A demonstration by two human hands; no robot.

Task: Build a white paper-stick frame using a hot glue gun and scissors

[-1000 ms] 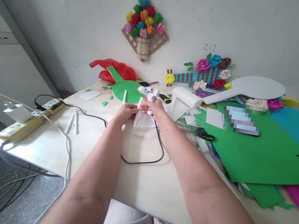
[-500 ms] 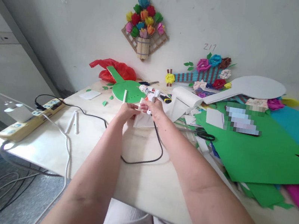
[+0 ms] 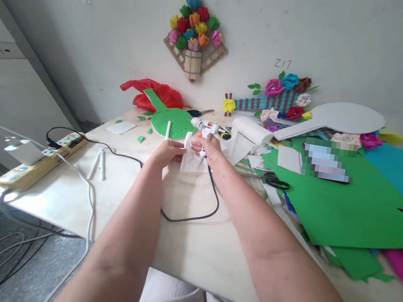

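Observation:
In my right hand (image 3: 207, 148) is a white hot glue gun (image 3: 210, 129), its nozzle pointing left and its black cord trailing down over the table. My left hand (image 3: 168, 152) pinches the left edge of a piece of white paper (image 3: 194, 162), where a rolled edge stands up between the hands. Just behind my left hand a narrow white strip (image 3: 168, 129) shows against a green lute-shaped cutout (image 3: 172, 115); whether my fingers touch the strip I cannot tell. Small green leaf cutouts (image 3: 140, 139) lie left of the cutout.
A yellow power strip (image 3: 38, 166) with cables stands at the left edge. Two white sticks (image 3: 103, 165) lie near it. Right of my hands are a white paper roll (image 3: 252, 131), black-handled scissors (image 3: 276, 182), green sheets (image 3: 333, 212) and a phone (image 3: 325, 163). Red plastic (image 3: 164, 95) sits at the back.
The glue gun in my right hand has moved slightly right, away from the paper's rolled edge. My left hand has shifted a little left, and more of the rolled edge shows.

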